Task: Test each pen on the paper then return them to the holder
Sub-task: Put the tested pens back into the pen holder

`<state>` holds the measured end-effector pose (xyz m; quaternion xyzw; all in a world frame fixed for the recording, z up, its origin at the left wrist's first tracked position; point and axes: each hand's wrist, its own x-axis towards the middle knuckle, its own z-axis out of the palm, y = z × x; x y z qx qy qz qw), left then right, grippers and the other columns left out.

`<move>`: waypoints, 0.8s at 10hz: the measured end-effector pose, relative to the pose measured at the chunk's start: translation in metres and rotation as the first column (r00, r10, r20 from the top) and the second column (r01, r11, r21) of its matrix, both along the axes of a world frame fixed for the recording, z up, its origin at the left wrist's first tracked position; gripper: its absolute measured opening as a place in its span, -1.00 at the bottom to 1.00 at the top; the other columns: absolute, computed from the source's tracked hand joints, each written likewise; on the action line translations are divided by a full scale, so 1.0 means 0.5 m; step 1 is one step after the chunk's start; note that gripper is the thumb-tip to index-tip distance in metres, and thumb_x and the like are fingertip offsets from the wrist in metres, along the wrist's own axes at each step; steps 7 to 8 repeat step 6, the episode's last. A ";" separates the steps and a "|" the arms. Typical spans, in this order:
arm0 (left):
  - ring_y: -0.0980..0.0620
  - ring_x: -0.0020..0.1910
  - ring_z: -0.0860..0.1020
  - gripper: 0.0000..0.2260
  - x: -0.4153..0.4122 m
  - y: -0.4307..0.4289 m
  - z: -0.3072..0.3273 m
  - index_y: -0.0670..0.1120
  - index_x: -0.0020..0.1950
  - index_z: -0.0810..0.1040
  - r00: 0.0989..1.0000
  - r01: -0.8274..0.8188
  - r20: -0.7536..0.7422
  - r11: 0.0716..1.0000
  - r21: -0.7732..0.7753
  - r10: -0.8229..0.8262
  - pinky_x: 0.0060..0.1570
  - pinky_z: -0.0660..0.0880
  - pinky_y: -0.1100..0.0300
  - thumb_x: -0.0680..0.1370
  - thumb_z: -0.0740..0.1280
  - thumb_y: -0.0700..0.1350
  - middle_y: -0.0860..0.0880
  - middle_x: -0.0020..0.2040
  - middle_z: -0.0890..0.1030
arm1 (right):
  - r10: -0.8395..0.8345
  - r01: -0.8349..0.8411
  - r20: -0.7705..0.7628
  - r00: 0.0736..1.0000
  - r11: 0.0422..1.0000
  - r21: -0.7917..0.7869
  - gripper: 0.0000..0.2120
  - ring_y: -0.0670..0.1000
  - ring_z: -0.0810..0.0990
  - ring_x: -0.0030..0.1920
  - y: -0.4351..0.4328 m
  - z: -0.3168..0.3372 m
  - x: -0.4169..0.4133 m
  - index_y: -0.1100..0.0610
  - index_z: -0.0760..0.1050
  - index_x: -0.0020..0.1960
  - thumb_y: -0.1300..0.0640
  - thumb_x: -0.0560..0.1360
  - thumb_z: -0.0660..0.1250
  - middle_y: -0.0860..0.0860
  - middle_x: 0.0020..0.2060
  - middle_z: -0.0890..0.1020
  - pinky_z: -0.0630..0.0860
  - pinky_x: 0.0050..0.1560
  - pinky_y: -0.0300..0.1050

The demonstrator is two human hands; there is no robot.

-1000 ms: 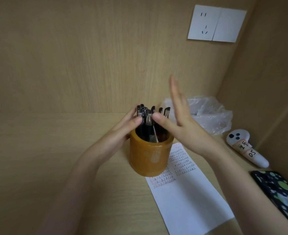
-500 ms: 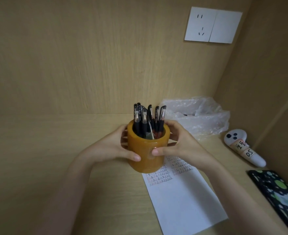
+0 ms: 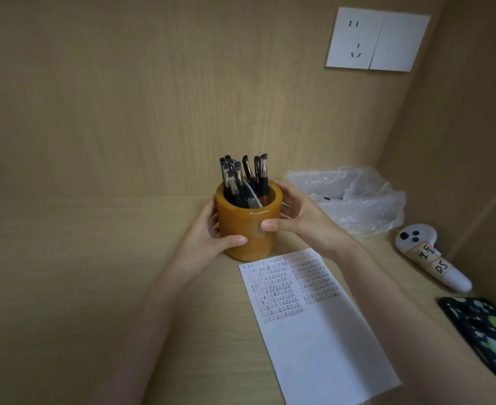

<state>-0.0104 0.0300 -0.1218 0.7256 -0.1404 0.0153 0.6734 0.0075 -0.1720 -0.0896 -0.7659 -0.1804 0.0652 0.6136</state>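
Left hand [image 3: 208,238] curled round holder [image 3: 246,229] at its 9 o'clock side, right hand [image 3: 302,220] grasping the 3 o'clock side, thumbs on front wall. Holder upright on table [image 3: 94,287], just off paper [image 3: 314,331] at its 11 o'clock corner. Pens [image 3: 241,179] all inside, caps up. Risk: pens lean loose, so tilting or jerking the holder could spill them; sliding it toward 6 o'clock could crumple the paper

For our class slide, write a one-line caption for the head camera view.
Left hand and right hand grip the orange pen holder, full of black pens, by the marked paper.
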 end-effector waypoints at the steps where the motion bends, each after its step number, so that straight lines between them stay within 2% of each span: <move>1: 0.24 0.18 0.43 -0.21 0.006 0.000 -0.010 0.02 0.46 0.18 1.000 0.007 -0.020 1.000 -0.007 -0.007 -0.09 0.46 0.48 0.34 0.47 -0.32 0.18 0.24 0.41 | 0.023 -0.023 -0.006 1.000 1.000 -0.001 -0.22 -0.04 0.50 0.29 -0.003 -0.017 0.014 0.05 0.27 0.45 0.25 0.32 0.53 -0.03 0.32 0.49 0.41 0.35 0.00; 3: 0.35 0.06 0.42 -0.23 0.014 -0.004 -0.017 0.04 0.46 0.16 0.999 0.000 -0.042 1.000 -0.002 0.000 -0.16 0.45 0.52 0.37 0.45 -0.33 0.25 0.15 0.39 | 0.025 -0.025 -0.023 0.999 0.999 0.020 -0.20 -0.04 0.49 0.30 -0.010 -0.036 0.024 0.02 0.25 0.46 0.20 0.32 0.53 -0.03 0.33 0.49 0.39 0.36 0.05; 4: 0.29 0.12 0.40 -0.21 0.016 -0.003 -0.018 0.05 0.47 0.14 0.999 0.005 -0.043 1.000 0.008 -0.004 -0.15 0.46 0.50 0.37 0.46 -0.30 0.22 0.19 0.37 | 0.033 -0.032 -0.045 0.998 0.999 0.018 -0.23 -0.02 0.48 0.31 -0.010 -0.036 0.019 0.03 0.25 0.47 0.18 0.35 0.52 -0.01 0.33 0.49 0.39 0.36 0.07; 5: 0.20 0.27 0.35 -0.17 0.012 0.004 -0.025 0.03 0.49 0.11 0.998 0.031 -0.057 0.997 0.064 -0.027 -0.06 0.43 0.49 0.33 0.49 -0.19 0.15 0.33 0.32 | 0.027 -0.028 -0.044 0.999 0.999 -0.042 -0.22 -0.02 0.46 0.33 -0.010 -0.041 0.016 0.04 0.25 0.47 0.14 0.35 0.53 -0.02 0.36 0.46 0.38 0.37 0.05; 6: 0.11 0.44 0.22 -0.03 0.005 0.025 0.001 0.02 0.52 0.08 0.998 -0.044 -0.048 0.991 0.125 0.050 0.25 0.27 0.31 0.21 0.50 0.02 0.06 0.49 0.21 | -0.119 0.119 -0.030 0.992 0.993 -0.006 -0.13 -0.04 0.39 0.36 -0.007 -0.014 -0.017 0.05 0.11 0.53 0.11 0.35 0.51 -0.04 0.45 0.32 0.39 0.29 -0.13; 8: 0.11 0.44 0.22 -0.03 0.005 0.025 0.001 0.02 0.52 0.08 0.998 -0.044 -0.048 0.991 0.125 0.050 0.25 0.27 0.31 0.21 0.50 0.02 0.06 0.49 0.21 | -0.119 0.119 -0.030 0.992 0.993 -0.006 -0.13 -0.04 0.39 0.36 -0.007 -0.014 -0.017 0.05 0.11 0.53 0.11 0.35 0.51 -0.04 0.45 0.32 0.39 0.29 -0.13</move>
